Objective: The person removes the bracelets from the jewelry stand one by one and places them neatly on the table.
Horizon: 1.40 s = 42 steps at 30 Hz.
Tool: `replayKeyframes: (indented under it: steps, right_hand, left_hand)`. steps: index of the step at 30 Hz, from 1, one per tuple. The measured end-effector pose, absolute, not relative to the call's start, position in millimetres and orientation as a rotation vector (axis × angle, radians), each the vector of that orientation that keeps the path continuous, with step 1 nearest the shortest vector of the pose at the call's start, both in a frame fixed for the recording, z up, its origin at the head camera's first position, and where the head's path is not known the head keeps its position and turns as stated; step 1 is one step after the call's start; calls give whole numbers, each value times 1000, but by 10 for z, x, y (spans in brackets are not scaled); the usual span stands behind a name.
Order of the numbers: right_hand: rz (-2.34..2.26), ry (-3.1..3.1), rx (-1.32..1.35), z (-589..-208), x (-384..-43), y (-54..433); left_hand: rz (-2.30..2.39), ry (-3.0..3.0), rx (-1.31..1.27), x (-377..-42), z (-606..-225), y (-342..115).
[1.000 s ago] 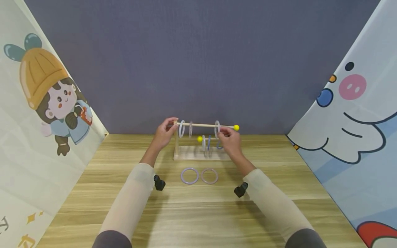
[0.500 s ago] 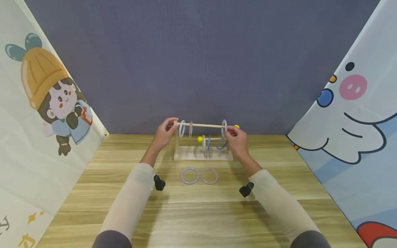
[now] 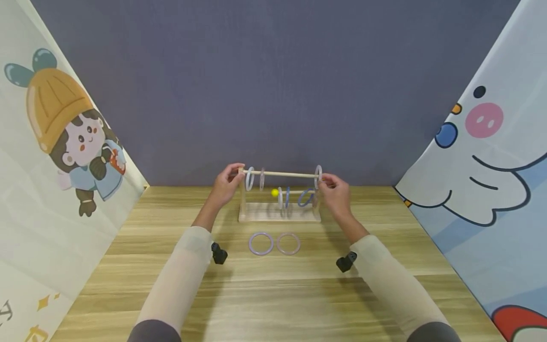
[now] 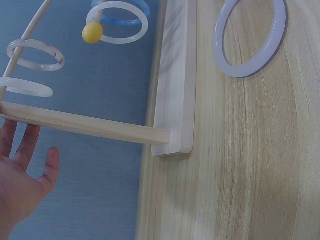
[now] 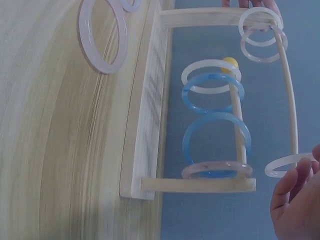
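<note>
A wooden bangle rack (image 3: 279,212) stands on the table with two rods. My left hand (image 3: 225,184) holds the top of its left post, fingertips against the wood (image 4: 85,122) in the left wrist view. My right hand (image 3: 336,192) pinches a whitish bangle (image 3: 318,176) around the right part of the upper rod; that rod's right end is hidden by the hand. A white bangle (image 3: 249,179) and a pale pinkish one (image 3: 262,179) hang near its left end. White (image 5: 200,65), blue (image 5: 190,102) and pinkish (image 5: 215,167) bangles hang on the lower rod.
A lilac bangle (image 3: 261,243) and a pink bangle (image 3: 288,243) lie flat on the wood-grain table (image 3: 273,299) in front of the rack. A yellow ball (image 3: 275,193) caps the lower rod's left end. Behind stands a dark blue-grey panel (image 3: 273,95); printed cloths flank both sides.
My right hand has slid the whitish bangle rightward along the upper rod, covering the yellow ball at its end. The left hand stays at the left post.
</note>
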State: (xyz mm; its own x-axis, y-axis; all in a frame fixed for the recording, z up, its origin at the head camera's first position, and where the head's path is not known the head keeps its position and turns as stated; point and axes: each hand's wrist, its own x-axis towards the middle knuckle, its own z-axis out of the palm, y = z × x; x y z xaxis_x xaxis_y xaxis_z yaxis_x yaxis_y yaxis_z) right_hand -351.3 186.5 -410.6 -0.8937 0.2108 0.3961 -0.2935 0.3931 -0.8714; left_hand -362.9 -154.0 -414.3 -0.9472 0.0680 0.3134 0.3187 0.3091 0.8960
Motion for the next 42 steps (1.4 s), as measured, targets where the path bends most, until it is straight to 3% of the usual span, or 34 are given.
replayKeyframes:
  steps: [27, 34, 42]
  right_hand:
    - [1494, -2153, 47, -4163, -3458, 2172]
    - [1436, -2152, 179, -4222, -3395, 2235]
    - [1309, -2135, 556, -4331, -3295, 2286]
  left_hand:
    - [-1649, -2365, -358, -3581, -4137, -1527]
    - [-1654, -2364, -358, -3595, -4148, -1534]
    - [-1658, -2366, -376, -3618, -4153, -1539]
